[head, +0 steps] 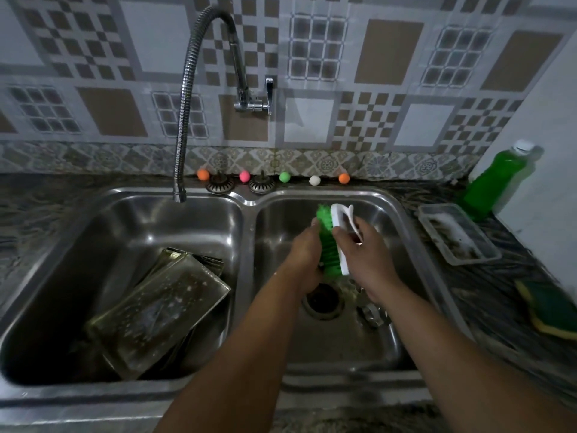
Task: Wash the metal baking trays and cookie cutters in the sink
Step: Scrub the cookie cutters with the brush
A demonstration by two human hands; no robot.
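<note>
Both bare forearms reach forward from the bottom edge over the right basin of the double sink [249, 201], meeting above its drain. The right hand [363, 251] has its grip closed on the white handle of a scrubbing brush [335, 239], held nearly upright with the green bristles facing left. The left hand [304, 251] is curled shut against those bristles; it may be holding a small cutter, but whatever is in it is hidden. A metal cookie cutter [371, 315] lies on the right basin floor just right of the drain. In the left basin the baking trays [159, 310] lean stacked and tilted, speckled with suds. On the tabletop to the right sit a sponge [551, 310], a clear tray [459, 234] and a green soap bottle [496, 179]. Farther back, the tap [184, 120] arches down over the left basin.
</note>
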